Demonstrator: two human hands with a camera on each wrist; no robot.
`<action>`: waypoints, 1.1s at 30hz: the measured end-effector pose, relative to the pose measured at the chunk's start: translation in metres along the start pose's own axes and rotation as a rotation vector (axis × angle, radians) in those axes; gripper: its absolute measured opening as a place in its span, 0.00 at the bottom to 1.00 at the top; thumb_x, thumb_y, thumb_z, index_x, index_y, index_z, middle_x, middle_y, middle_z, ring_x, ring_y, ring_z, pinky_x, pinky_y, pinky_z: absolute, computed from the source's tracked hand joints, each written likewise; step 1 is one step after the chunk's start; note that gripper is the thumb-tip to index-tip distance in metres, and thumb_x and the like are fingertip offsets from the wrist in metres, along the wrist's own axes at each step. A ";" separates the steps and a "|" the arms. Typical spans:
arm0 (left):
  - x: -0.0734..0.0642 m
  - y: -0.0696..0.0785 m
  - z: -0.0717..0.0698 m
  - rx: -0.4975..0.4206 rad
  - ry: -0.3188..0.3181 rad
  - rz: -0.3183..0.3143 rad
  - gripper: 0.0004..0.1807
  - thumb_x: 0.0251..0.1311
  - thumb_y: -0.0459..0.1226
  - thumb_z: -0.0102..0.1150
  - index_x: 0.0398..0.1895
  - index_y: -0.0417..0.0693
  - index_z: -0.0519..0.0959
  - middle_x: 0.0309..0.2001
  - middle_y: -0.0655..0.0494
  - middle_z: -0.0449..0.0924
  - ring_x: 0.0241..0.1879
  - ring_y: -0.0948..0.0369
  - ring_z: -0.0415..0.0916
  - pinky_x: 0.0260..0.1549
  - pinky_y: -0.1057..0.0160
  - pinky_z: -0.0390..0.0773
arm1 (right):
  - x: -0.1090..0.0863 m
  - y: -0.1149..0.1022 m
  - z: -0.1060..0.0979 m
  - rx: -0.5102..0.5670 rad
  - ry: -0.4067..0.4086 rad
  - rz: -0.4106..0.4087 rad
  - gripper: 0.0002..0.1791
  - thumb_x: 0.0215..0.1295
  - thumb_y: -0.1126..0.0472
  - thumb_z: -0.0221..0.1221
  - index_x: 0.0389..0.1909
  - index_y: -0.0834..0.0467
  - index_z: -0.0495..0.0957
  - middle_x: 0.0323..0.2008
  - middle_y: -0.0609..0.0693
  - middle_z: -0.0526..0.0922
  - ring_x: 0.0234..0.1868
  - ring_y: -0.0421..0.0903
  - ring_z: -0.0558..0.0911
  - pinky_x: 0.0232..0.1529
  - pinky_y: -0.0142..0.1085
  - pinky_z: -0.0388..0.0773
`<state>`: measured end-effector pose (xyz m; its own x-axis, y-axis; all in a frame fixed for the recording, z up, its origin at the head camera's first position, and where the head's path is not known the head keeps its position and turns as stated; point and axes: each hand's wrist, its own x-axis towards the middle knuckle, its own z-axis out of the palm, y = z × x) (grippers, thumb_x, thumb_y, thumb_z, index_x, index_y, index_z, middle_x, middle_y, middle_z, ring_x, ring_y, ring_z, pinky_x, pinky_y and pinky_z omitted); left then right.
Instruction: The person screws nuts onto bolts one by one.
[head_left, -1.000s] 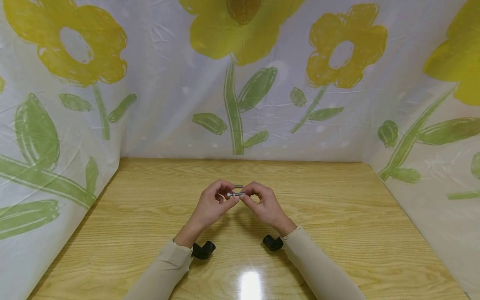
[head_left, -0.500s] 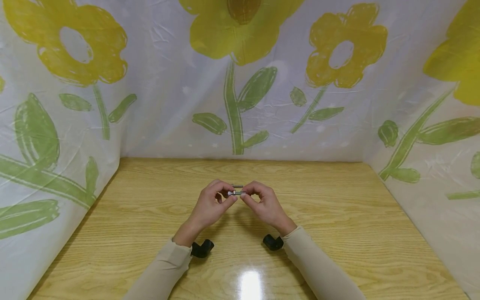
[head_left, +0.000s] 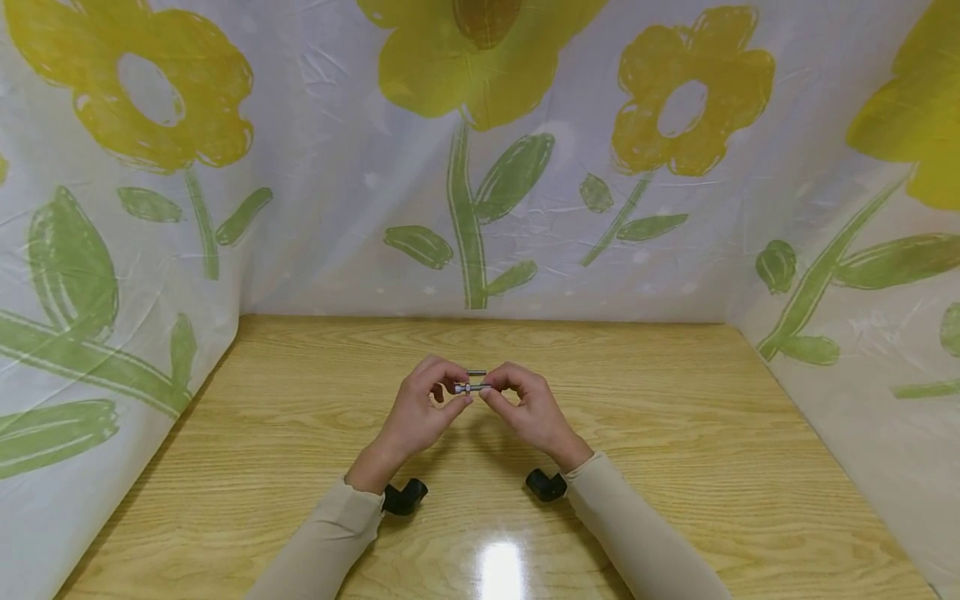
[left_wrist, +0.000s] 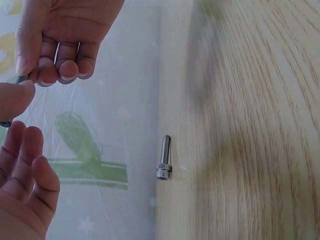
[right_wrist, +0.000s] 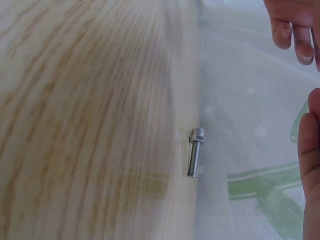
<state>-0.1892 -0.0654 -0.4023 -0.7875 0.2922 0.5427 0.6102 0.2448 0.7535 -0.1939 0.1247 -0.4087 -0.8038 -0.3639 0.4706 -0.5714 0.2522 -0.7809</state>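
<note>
Between both hands a small silver bolt [head_left: 481, 387] lies crosswise, its head to the left and a hex nut [head_left: 468, 388] on its shank near the head. My right hand [head_left: 525, 407] pinches the threaded end between thumb and index finger. My left hand [head_left: 425, 407] curls round the head end, thumb just below the nut and index finger above it in the head view. A second bolt [left_wrist: 165, 157], also with a nut by its head, lies on the table beyond the hands. In the right wrist view this second bolt [right_wrist: 196, 152] shows whole, while the held one is out of sight.
A wood-grain table [head_left: 300, 350] stretches under both arms. Cloth with yellow flowers [head_left: 330, 208] hangs along its back and sides. Black curved pieces [head_left: 406, 497] show beside both wrists, by the beige sleeves [head_left: 645, 533].
The left thumb and index finger have shifted slightly left along the bolt, leaving more of the nut and shank in sight. The right hand stays almost still, and so does the second bolt.
</note>
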 end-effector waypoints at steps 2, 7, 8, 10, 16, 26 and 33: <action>0.000 -0.001 0.001 0.005 0.013 0.027 0.10 0.51 0.20 0.65 0.34 0.36 0.77 0.36 0.43 0.75 0.31 0.50 0.70 0.26 0.46 0.71 | 0.000 0.000 0.000 0.003 -0.002 0.009 0.03 0.65 0.71 0.58 0.34 0.62 0.78 0.34 0.53 0.81 0.36 0.45 0.78 0.40 0.39 0.77; 0.000 -0.002 0.001 0.003 0.011 0.024 0.08 0.52 0.20 0.64 0.33 0.35 0.77 0.37 0.42 0.74 0.32 0.45 0.70 0.26 0.46 0.70 | 0.000 0.004 0.000 0.010 -0.006 0.016 0.02 0.66 0.68 0.58 0.35 0.61 0.79 0.34 0.51 0.81 0.37 0.45 0.78 0.40 0.40 0.76; 0.000 -0.002 0.001 0.002 0.007 0.017 0.08 0.53 0.21 0.64 0.34 0.35 0.76 0.37 0.42 0.75 0.32 0.44 0.70 0.26 0.45 0.70 | 0.000 0.004 0.000 0.009 -0.006 0.013 0.02 0.66 0.68 0.58 0.35 0.61 0.79 0.34 0.51 0.81 0.37 0.44 0.78 0.40 0.40 0.76; 0.000 -0.002 0.001 0.006 -0.001 0.007 0.06 0.55 0.23 0.63 0.34 0.36 0.76 0.37 0.43 0.74 0.33 0.46 0.71 0.27 0.46 0.70 | 0.000 -0.001 -0.001 0.006 -0.008 0.012 0.02 0.66 0.69 0.58 0.35 0.64 0.78 0.34 0.53 0.81 0.37 0.45 0.78 0.41 0.39 0.76; -0.001 -0.001 0.000 -0.001 -0.019 -0.039 0.02 0.60 0.27 0.61 0.33 0.39 0.77 0.36 0.45 0.74 0.34 0.48 0.71 0.29 0.46 0.72 | 0.000 -0.001 -0.001 0.011 -0.002 0.004 0.03 0.66 0.70 0.57 0.34 0.65 0.78 0.34 0.54 0.81 0.36 0.45 0.78 0.40 0.39 0.76; -0.002 -0.033 0.007 0.014 0.002 0.024 0.12 0.51 0.25 0.68 0.38 0.40 0.77 0.37 0.44 0.74 0.33 0.47 0.71 0.26 0.48 0.71 | 0.000 -0.002 0.000 0.016 -0.003 0.005 0.03 0.66 0.72 0.57 0.34 0.64 0.78 0.34 0.55 0.81 0.37 0.45 0.78 0.40 0.42 0.77; -0.002 -0.041 0.007 0.013 -0.008 0.032 0.06 0.58 0.33 0.66 0.36 0.49 0.78 0.37 0.56 0.74 0.34 0.55 0.71 0.27 0.52 0.71 | 0.000 -0.003 -0.001 0.005 -0.007 0.020 0.03 0.66 0.71 0.57 0.34 0.66 0.78 0.35 0.54 0.80 0.37 0.45 0.78 0.41 0.41 0.76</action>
<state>-0.2117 -0.0694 -0.4371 -0.7669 0.3070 0.5635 0.6360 0.2469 0.7311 -0.1923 0.1242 -0.4057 -0.8137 -0.3652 0.4522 -0.5546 0.2550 -0.7921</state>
